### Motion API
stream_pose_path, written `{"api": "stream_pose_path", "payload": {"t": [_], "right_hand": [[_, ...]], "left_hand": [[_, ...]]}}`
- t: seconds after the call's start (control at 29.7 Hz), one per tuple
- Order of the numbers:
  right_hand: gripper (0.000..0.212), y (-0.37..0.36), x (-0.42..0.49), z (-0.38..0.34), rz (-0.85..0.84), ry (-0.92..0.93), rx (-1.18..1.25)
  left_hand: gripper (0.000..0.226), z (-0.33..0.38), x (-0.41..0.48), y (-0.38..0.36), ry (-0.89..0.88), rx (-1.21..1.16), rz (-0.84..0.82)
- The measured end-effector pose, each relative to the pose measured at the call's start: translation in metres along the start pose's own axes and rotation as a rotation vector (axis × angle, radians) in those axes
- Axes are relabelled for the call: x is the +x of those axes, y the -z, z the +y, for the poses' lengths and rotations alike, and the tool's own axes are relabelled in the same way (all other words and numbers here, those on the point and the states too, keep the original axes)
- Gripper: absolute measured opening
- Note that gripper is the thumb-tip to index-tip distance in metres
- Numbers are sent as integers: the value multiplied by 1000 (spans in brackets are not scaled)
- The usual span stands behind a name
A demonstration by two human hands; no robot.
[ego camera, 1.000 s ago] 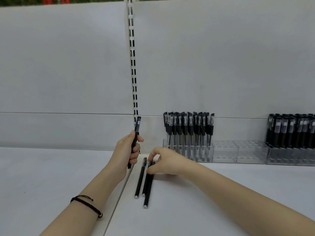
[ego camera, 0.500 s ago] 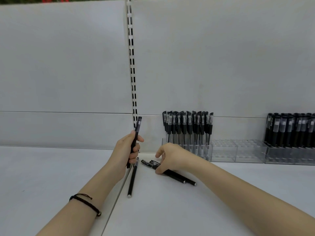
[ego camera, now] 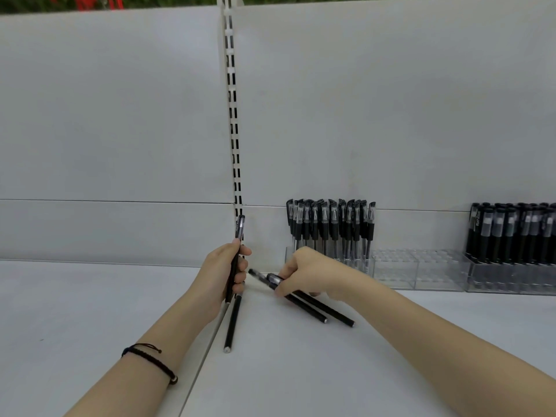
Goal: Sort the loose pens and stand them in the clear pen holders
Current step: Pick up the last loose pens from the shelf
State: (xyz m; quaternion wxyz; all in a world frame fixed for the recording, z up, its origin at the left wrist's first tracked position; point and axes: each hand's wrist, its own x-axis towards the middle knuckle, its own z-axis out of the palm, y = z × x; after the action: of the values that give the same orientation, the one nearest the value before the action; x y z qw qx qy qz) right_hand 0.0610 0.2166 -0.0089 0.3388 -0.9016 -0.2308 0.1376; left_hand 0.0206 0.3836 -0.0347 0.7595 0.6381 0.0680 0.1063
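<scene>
My left hand [ego camera: 224, 273] grips one black pen [ego camera: 239, 230] upright, its clear cap pointing up. Just below that hand a single loose black pen [ego camera: 232, 325] lies on the white shelf [ego camera: 285, 371]. My right hand [ego camera: 313, 273] pinches two black pens [ego camera: 316, 308] that lie slanted, their rear ends pointing to the lower right. Behind my right hand a clear pen holder [ego camera: 418, 273] stands against the back wall; its left part is full of upright black pens [ego camera: 331, 227], its right part has bare holes.
A second clear holder [ego camera: 511, 278] packed with black pens [ego camera: 511, 233] stands at the far right. A slotted white upright [ego camera: 233, 115] runs up the back panel. A seam in the shelf runs beside the single loose pen. A black cord bracelet is on my left wrist.
My right hand has swung two of the three lying pens from pointing toward me to slanting right and now pinches them. The third pen stays. My left hand has barely moved.
</scene>
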Motion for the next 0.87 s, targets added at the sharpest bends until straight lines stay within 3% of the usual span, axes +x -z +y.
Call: {"api": "stream_pose_path", "payload": {"t": [0.07, 0.17, 0.5, 0.67, 0.77, 0.87], "right_hand": [[5, 5, 0, -1, 12, 8, 261], [10, 7, 3, -1, 31, -4, 490], [1, 2, 5, 0, -106, -22, 623], [13, 1, 4, -2, -182, -24, 654], [10, 7, 4, -4, -165, 32, 756], [8, 15, 4, -6, -76, 134, 899]], "left_hand": [[28, 0, 0, -1, -12, -29, 15], [30, 1, -1, -2, -44, -128, 24], [31, 1, -2, -4, -78, -204, -16], [31, 1, -2, -6, -77, -201, -73], [31, 1, -3, -4, -2, -246, -63], [33, 2, -8, -7, 96, -164, -179]]}}
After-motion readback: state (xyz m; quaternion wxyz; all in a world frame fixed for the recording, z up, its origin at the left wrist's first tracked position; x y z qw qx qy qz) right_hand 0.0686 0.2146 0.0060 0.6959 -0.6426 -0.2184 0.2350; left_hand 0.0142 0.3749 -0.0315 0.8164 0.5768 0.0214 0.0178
